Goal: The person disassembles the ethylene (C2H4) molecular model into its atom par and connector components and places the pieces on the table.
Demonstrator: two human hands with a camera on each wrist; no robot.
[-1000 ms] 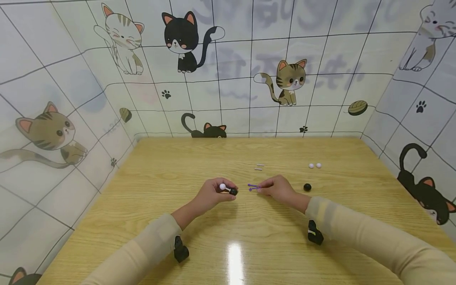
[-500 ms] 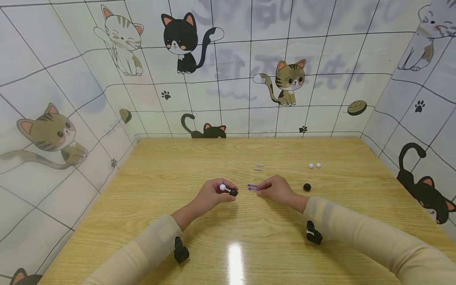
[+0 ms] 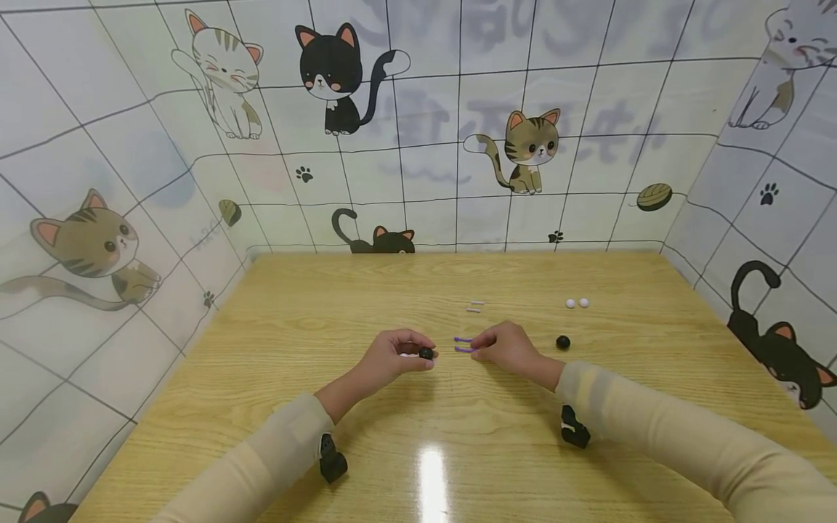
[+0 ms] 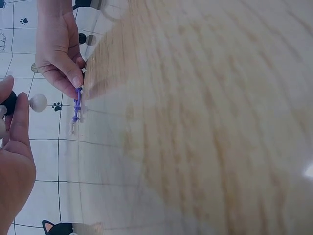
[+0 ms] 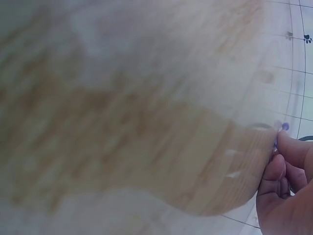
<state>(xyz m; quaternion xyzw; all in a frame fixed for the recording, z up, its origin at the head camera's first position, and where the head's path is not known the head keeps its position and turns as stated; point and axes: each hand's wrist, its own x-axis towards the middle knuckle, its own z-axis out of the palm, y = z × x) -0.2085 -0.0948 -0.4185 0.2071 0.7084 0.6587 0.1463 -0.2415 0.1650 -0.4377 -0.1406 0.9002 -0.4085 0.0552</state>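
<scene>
My left hand (image 3: 386,357) holds a black ball (image 3: 426,353) between thumb and fingers, above the table. In the left wrist view, a white ball (image 4: 38,103) stands out from the black ball, and part of another white ball (image 4: 2,129) shows at the left edge. These look like molecular model pieces. Facing it, my right hand (image 3: 511,347) pinches two thin purple connector sticks (image 3: 463,349), which point left toward the black ball, a gap apart from it. The right wrist view shows only a bit of purple (image 5: 285,127) past the fingertips.
On the wooden table (image 3: 327,290), two short pale sticks (image 3: 474,310) lie beyond the hands. Two white balls (image 3: 577,303) sit farther right, and a loose black ball (image 3: 563,342) rests beside my right wrist. Cat-print sheets (image 3: 425,174) enclose the back and sides.
The ball piece has turned in my left hand; its white ball, earlier raised and plain to see, is now mostly hidden. The two purple sticks have spread from crossing-close to side by side.
</scene>
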